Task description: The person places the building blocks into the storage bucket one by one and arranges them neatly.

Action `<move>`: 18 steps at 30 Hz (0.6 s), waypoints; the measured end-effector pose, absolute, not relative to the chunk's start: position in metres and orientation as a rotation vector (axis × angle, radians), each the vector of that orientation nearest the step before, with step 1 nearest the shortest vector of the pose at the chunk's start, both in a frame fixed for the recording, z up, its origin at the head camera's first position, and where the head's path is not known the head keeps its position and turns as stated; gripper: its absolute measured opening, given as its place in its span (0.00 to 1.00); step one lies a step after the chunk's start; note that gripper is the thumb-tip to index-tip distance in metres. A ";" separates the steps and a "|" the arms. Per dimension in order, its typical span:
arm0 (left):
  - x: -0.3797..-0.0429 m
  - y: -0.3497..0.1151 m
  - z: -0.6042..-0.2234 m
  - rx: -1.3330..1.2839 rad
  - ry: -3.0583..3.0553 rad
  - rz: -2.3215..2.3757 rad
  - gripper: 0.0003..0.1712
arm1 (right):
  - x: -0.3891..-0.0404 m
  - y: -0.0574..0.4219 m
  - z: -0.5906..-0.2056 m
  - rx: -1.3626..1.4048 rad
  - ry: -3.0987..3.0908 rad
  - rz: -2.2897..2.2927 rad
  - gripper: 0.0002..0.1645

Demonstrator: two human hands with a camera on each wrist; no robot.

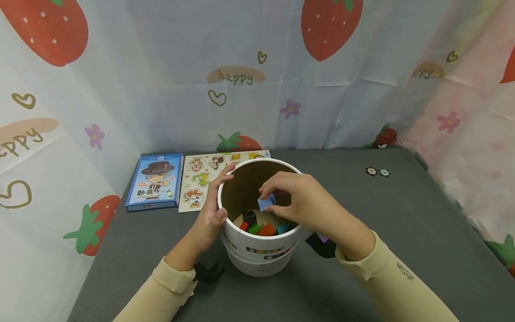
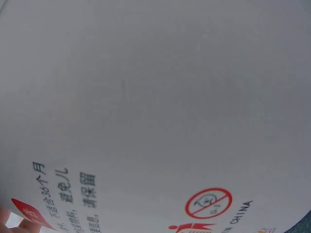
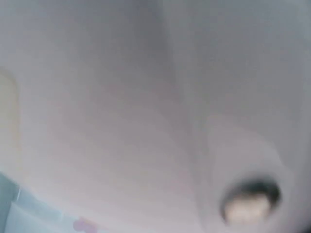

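A white bucket (image 1: 263, 264) stands on the dark table in the head view. My left hand (image 1: 207, 223) holds its left side by the rim, and the bucket's printed wall fills the left wrist view. Inside the bucket's mouth my right hand (image 1: 303, 201) pinches a light blue block (image 1: 265, 203) between thumb and fingers. Below it lie several coloured blocks, among them a black block (image 1: 250, 218), a green block (image 1: 255, 229), an orange block (image 1: 267, 230) and a blue block (image 1: 283, 228). The right wrist view is blurred, with a pale surface across most of it.
Left of the bucket lies a blue game box (image 1: 154, 181), beside a sticker-like board (image 1: 201, 179) with cartoon animals, partly behind the bucket. Two poker chips (image 1: 377, 171) rest at the back right of the table (image 1: 402, 214). A printed curtain (image 1: 169, 103) hangs behind.
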State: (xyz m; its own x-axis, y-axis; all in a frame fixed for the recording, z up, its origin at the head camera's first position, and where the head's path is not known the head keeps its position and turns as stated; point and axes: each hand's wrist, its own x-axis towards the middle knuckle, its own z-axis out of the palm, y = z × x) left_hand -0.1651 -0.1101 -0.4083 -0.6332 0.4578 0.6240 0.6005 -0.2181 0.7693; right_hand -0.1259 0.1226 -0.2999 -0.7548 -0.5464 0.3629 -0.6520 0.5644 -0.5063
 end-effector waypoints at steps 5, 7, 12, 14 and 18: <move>-0.166 -0.109 -0.407 -1.293 -1.895 -1.970 0.48 | -0.127 0.122 -0.302 1.012 -2.594 0.865 0.14; -0.167 -0.108 -0.406 -1.296 -1.888 -1.974 0.48 | -0.125 0.127 -0.301 0.951 -2.545 0.891 0.14; -0.167 -0.107 -0.404 -1.299 -1.870 -1.990 0.50 | -0.114 0.151 -0.304 0.757 -2.417 0.950 0.16; -0.166 -0.107 -0.405 -1.296 -1.871 -1.994 0.51 | -0.109 0.164 -0.309 0.676 -2.399 0.935 0.16; -0.164 -0.108 -0.406 -1.284 -1.868 -1.993 0.50 | -0.099 0.188 -0.324 0.498 -2.435 0.901 0.15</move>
